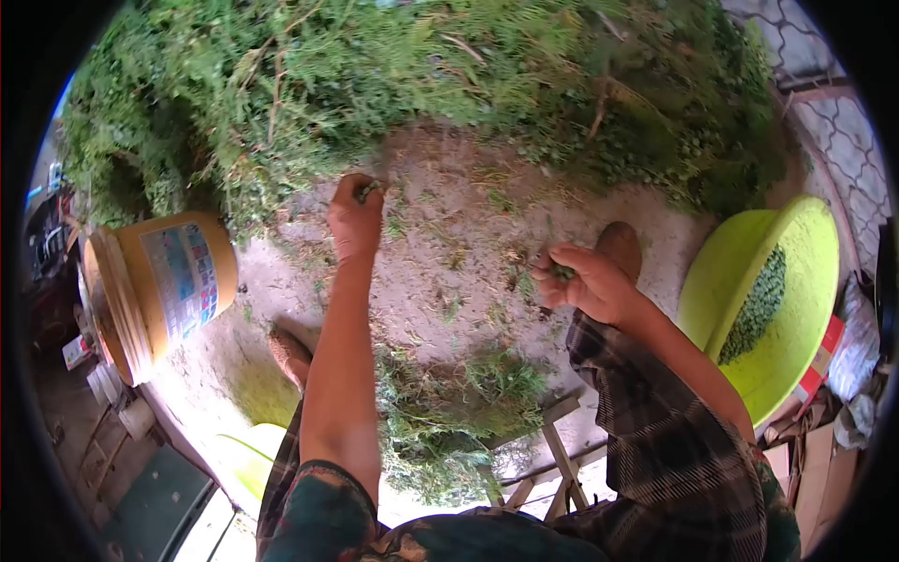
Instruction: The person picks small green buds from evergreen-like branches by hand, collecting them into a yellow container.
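Note:
My left hand (354, 225) is closed in a pinch above the floor, near the front edge of the cut evergreen branches (375, 84). A little green shows between its fingers, too small to make out fully. Curled palm inward, my right hand (592, 284) holds small green cones (562, 272) and hovers beside my right shoe (619, 251). To its right, a lime-green basin (803, 304) stands tilted, with a heap of similar small green cones (757, 304) inside.
A yellow bucket (190, 272) with a label is at the left. Trimmed sprigs (459, 393) lie between my feet, near a wooden frame (559, 450). Bits of greenery litter the concrete floor (421, 309). Cardboard (813, 473) is at the lower right.

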`<move>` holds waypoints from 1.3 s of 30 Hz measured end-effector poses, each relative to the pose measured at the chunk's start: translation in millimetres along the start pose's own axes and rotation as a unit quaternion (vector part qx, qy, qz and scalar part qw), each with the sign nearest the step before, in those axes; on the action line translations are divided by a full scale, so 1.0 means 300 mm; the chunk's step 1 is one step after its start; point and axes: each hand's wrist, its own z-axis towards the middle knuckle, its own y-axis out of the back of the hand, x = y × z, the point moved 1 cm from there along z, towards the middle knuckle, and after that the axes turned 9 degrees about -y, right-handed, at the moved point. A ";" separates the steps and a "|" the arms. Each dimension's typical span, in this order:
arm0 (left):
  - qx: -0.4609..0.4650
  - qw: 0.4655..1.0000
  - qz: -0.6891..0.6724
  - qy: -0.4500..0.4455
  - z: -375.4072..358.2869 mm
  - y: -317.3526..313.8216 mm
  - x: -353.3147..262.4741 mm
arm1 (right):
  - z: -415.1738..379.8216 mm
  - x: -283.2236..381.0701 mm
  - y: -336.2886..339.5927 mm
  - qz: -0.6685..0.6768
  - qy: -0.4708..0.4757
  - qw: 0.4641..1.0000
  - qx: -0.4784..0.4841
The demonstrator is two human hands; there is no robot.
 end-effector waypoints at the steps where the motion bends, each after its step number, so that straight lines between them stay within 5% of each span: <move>1: 0.003 0.976 -0.180 0.125 -0.019 -0.010 -0.052 | 0.014 -0.018 0.005 0.024 0.040 0.999 -0.008; 3: 0.044 0.854 -0.467 0.227 -0.094 -0.035 -0.141 | 0.014 -0.012 -0.031 0.062 0.068 0.995 0.032; 6: 0.120 0.802 -0.533 0.240 -0.219 -0.096 -0.300 | 0.019 0.047 -0.089 0.099 0.048 0.989 0.094; 11: 0.278 0.863 -0.412 0.094 -0.346 -0.151 -0.532 | -0.005 0.050 -0.119 0.172 0.013 0.974 0.144; 13: 0.207 0.911 -0.345 0.095 -0.325 -0.125 -0.527 | -0.014 0.049 -0.119 0.173 0.006 0.983 0.068; 17: 0.021 0.957 -0.250 0.148 -0.239 -0.032 -0.323 | 0.003 0.038 -0.070 0.146 0.027 0.985 0.087; 19: -0.062 0.979 -0.158 0.115 -0.188 0.030 -0.133 | 0.047 0.013 -0.001 0.203 -0.014 0.941 0.271; 22: -0.074 0.995 0.047 0.044 -0.130 0.107 0.038 | 0.006 0.035 -0.026 0.212 -0.010 0.934 0.288; 24: -0.077 0.996 0.033 0.022 -0.121 0.116 0.061 | -0.053 0.068 -0.086 0.161 0.016 0.964 0.209; 26: -0.057 0.996 -0.037 0.056 -0.125 0.101 -0.107 | -0.072 0.080 -0.125 0.107 0.042 0.985 0.131; 28: 0.066 0.987 -0.128 0.071 -0.180 0.044 -0.300 | -0.065 0.084 -0.149 0.100 0.063 0.991 0.068; 29: 0.118 0.972 -0.202 -0.008 -0.225 0.003 -0.363 | -0.070 0.092 -0.169 0.099 0.064 0.991 0.069; 30: 0.177 0.967 -0.080 -0.165 -0.242 -0.015 -0.484 | -0.081 0.101 -0.191 0.093 0.071 0.991 0.071; 31: 0.210 0.954 -0.063 -0.203 -0.264 -0.040 -0.549 | -0.087 0.107 -0.206 0.087 0.078 0.991 0.072; 39: 0.179 0.955 0.030 -0.235 -0.337 -0.159 -0.605 | -0.065 0.105 -0.227 0.156 0.104 0.980 0.068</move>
